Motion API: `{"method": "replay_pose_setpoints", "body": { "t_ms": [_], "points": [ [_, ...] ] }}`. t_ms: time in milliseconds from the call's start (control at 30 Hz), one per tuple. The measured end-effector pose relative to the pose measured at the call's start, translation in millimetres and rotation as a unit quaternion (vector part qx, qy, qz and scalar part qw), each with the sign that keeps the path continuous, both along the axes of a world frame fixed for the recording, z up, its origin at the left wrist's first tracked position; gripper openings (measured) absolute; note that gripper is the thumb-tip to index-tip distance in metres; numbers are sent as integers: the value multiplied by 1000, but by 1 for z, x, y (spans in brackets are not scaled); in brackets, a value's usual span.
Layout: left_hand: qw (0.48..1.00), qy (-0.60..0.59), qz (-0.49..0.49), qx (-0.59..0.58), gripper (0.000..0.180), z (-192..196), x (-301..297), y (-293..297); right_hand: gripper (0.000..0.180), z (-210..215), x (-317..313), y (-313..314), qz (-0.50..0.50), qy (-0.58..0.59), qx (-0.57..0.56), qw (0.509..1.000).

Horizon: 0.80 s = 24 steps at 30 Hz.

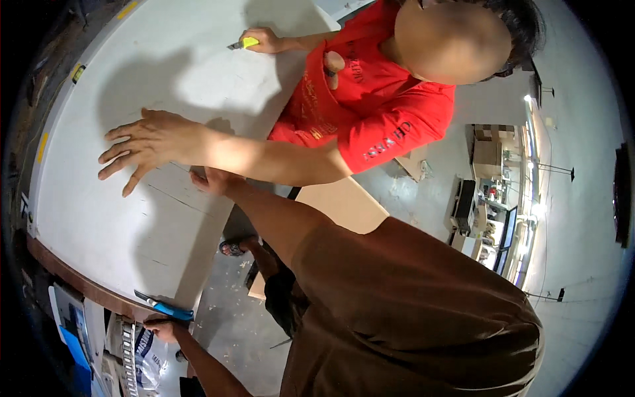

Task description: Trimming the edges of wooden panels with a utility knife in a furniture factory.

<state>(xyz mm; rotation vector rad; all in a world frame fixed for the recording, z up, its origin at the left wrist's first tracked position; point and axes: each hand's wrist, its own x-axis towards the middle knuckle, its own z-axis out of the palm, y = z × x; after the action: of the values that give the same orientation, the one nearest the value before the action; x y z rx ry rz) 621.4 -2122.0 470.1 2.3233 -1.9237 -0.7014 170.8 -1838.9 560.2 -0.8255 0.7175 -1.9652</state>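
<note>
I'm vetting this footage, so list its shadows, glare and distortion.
Head view: broad dark shadows spread over the white work surface, around the red-sleeved co-worker's outstretched hand; head view: the lights at the right burn out to white; head view: the surface's left edge bows and the picture's corners go black; head view: the blue cutter has a clear outline.
</note>
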Motion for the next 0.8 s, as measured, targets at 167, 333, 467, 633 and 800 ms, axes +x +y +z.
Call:
{"method": "replay_pose_setpoints", "body": {
  "t_ms": [167, 333, 467, 633, 800],
  "points": [
    [999, -44, -8, 18, 105, 6, 3, 1, 77, 23, 0, -20, 181, -466, -232, 834],
    [999, -6, 31, 39, 104, 7, 3, -2, 83, 34, 13, -22, 146, -889, -430, -60],
    [999, 2, -24, 41, 97, 5, 4, 1, 57, 25, -3, -24, 210, -909, -355, 63],
    [981, -98, -168, 8, 89, 4, 6, 2, 55, -2, 20, 13, 253, -788, -393, -401],
    [1000, -2, 6, -9, 97, 8, -9, 8, 55, -33, 106, 73, 340, -620, -553, -441]
  ]
}}
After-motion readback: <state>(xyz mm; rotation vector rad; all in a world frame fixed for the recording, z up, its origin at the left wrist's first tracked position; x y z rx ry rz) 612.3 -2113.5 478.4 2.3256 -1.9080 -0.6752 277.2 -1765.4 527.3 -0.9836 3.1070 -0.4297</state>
